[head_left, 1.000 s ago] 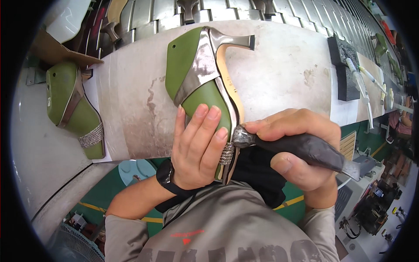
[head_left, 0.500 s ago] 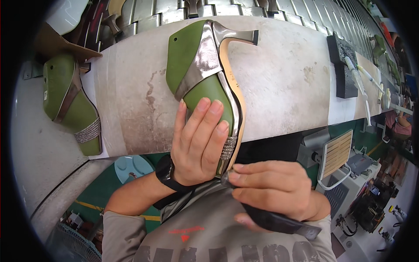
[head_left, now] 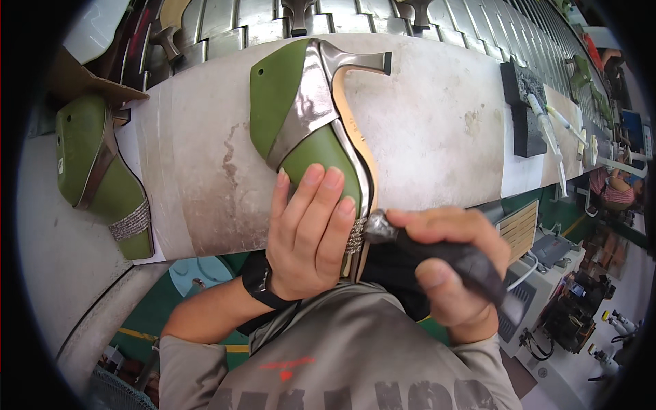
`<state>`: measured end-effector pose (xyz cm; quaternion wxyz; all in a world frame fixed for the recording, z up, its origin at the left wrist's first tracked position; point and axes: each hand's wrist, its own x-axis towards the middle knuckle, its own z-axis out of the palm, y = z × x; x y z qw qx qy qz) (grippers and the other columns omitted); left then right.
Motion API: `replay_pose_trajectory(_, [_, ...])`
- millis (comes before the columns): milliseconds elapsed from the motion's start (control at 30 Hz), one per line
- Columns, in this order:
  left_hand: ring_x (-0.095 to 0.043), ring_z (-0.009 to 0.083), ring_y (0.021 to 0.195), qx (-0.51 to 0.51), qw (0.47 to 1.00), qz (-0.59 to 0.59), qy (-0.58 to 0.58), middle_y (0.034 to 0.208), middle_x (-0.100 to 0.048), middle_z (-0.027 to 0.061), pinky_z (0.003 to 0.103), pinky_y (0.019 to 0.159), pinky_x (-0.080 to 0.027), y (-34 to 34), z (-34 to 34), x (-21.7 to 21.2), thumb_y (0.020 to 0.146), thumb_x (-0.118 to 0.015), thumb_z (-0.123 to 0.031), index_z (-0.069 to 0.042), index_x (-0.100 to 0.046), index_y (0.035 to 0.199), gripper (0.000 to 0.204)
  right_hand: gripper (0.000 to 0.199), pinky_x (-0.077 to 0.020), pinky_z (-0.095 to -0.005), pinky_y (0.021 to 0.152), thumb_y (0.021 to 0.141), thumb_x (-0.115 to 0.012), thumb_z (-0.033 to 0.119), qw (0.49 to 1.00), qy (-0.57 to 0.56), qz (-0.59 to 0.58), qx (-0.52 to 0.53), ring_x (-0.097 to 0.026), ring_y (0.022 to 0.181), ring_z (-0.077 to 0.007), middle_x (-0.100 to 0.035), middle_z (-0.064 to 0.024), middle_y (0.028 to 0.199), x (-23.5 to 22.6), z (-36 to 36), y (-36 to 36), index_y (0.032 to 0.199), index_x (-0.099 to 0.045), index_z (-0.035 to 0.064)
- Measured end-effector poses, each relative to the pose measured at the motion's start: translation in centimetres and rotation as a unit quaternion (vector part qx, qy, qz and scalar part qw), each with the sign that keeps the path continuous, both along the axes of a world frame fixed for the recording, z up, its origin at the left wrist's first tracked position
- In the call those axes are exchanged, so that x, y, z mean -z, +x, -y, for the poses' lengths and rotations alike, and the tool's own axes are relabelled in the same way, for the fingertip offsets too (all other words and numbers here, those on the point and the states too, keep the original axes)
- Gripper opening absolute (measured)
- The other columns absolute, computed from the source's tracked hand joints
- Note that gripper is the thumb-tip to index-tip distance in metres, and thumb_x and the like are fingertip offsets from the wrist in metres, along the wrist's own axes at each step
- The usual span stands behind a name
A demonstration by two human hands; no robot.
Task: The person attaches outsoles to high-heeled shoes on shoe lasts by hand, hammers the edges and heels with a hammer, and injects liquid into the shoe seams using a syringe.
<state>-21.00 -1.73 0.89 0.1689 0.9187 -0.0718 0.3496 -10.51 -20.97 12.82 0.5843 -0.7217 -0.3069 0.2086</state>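
Note:
A high-heeled sandal (head_left: pixel 318 96) with metallic straps sits on a green last (head_left: pixel 280 89), lying on its side on the padded bench (head_left: pixel 437 130). Its heel points away and to the right; the toe is near my body. My left hand (head_left: pixel 304 239) grips the forefoot beside the glittery braided strap, fingers close together over the last. In my closed right hand (head_left: pixel 458 239) is a black-handled tool (head_left: pixel 471 263) with a rounded, shiny metal head. That head is against or very near the sole's edge by the braided strap; contact is unclear.
A matching sandal (head_left: pixel 96 181) on a green last rests at the left by a cardboard box (head_left: pixel 102 82). Metal conveyor slats (head_left: pixel 355 20) run behind the bench. To the right are a black block (head_left: pixel 526 119) and white syringe-like tubes (head_left: pixel 547 133). A blue stool (head_left: pixel 195 273) stands below.
My right hand has moved up and turned, bringing the tool's metal head from near the toe to beside the braided strap. The left hand keeps its hold; the whole view has shifted slightly.

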Motion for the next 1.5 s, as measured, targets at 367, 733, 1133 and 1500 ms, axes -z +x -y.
replay_pose_trajectory(367, [-0.06,0.0395,0.136,-0.022,0.996,0.003,-0.085,0.144,-0.063,0.023,0.064,0.115,-0.045,0.1,1.2,-0.3,0.104,-0.061,-0.01,-0.002,-0.056,0.139,0.036,0.045,-0.0623,-0.0452,0.096,0.085,-0.087,0.01,0.996,0.006,0.042,-0.08,-0.075,0.112,-0.0415,-0.073,-0.0318,0.119,-0.7,0.8,0.2,0.12,-0.067,-0.0078])
replay_pose_trajectory(733, [-0.058,0.0363,0.139,-0.021,0.995,0.004,-0.098,0.143,-0.062,0.0179,0.069,0.118,-0.041,0.0,1.5,0.3,0.106,-0.06,-0.013,-0.006,-0.056,0.138,0.033,0.031,-0.0613,-0.0378,0.095,0.092,-0.08,0.008,0.986,-0.058,-0.146,-0.062,-0.078,0.105,-0.0296,-0.077,-0.0245,0.115,-1.4,-1.6,5.7,0.117,-0.068,-0.0062])
replay_pose_trajectory(1133, [-0.057,0.0289,0.14,0.009,0.991,-0.03,-0.128,0.143,-0.062,0.0092,0.07,0.122,-0.034,-1.1,1.4,0.1,0.104,-0.062,-0.023,-0.01,-0.058,0.136,0.034,0.024,-0.0558,-0.0369,0.103,0.098,-0.071,0.005,0.989,-0.037,-0.142,0.012,-0.073,0.114,-0.0251,-0.076,-0.0252,0.12,0.7,-6.4,8.1,0.117,-0.066,-0.0077])
replay_pose_trajectory(1500, [-0.059,0.0354,0.137,0.004,0.994,-0.02,-0.11,0.141,-0.064,0.0161,0.071,0.118,-0.038,-0.9,0.5,-0.1,0.104,-0.062,-0.016,-0.006,-0.057,0.138,0.035,0.031,-0.0509,-0.0251,0.064,0.089,-0.075,0.023,0.972,-0.192,-0.123,-0.065,-0.065,0.072,-0.0101,-0.079,-0.013,0.093,-2.6,-11.6,12.2,0.102,-0.075,-0.005])
